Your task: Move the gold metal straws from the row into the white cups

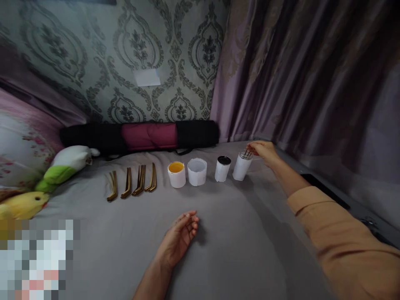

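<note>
At the far right of the row, a white-wrapped can leans slightly to the right. My right hand is at its mouth, fingers pinched on thin metal straws that poke up from the rim; their lower ends are hidden inside. My left hand is low over the grey sheet, palm turned inward, fingers loosely curled and apart, holding nothing. Several bundles of gold-coloured bent metal straws lie side by side on the left, bent ends toward me.
Left of the leaning can stand a dark-topped white can, a wide white tub and a white tub with a yellow inside. Behind lies a black and maroon roll bag. Plush toys sit left; a dark flat object lies right.
</note>
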Motion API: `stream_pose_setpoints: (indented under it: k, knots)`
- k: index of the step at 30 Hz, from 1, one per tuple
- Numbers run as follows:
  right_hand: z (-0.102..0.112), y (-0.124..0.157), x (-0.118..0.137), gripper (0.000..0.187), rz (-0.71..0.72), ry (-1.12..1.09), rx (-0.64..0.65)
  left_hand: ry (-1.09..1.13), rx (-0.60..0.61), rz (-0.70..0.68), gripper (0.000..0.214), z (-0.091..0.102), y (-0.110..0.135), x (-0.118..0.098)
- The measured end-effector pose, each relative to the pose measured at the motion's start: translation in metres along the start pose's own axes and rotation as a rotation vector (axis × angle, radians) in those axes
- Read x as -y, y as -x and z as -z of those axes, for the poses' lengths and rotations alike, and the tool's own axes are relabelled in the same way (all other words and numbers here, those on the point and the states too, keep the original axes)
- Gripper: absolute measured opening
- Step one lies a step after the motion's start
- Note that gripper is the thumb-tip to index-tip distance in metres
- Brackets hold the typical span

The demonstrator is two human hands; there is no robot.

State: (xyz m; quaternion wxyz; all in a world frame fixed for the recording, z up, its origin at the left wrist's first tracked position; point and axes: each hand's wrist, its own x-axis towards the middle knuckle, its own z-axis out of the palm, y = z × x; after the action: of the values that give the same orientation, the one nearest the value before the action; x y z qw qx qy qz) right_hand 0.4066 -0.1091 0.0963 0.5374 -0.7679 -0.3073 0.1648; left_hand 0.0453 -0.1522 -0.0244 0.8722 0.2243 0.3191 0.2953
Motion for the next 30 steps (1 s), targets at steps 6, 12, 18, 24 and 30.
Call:
stream_pose_setpoints:
  k: [6, 12, 18, 24, 30]
  knots:
    - [0.001, -0.001, -0.001, 0.013, 0.001, -0.024, -0.012, -0.003, 0.005, 0.003, 0.020, 0.001, 0.001, 0.000]
    - [0.003, 0.002, 0.005, 0.011, 0.011, -0.052, -0.035, 0.000, 0.004, 0.000, 0.019, -0.001, 0.001, 0.000]
    - [0.007, 0.003, 0.006, 0.011, 0.036, -0.102, -0.082, 0.003, 0.010, -0.002, 0.019, -0.002, 0.002, 0.000]
    - [0.010, 0.009, 0.012, 0.013, 0.078, -0.148, -0.160, 0.001, 0.011, -0.002, 0.020, -0.001, 0.002, 0.000]
    - [0.013, 0.011, 0.013, 0.013, 0.131, -0.168, -0.199, 0.002, 0.006, -0.003, 0.018, -0.002, 0.002, -0.001]
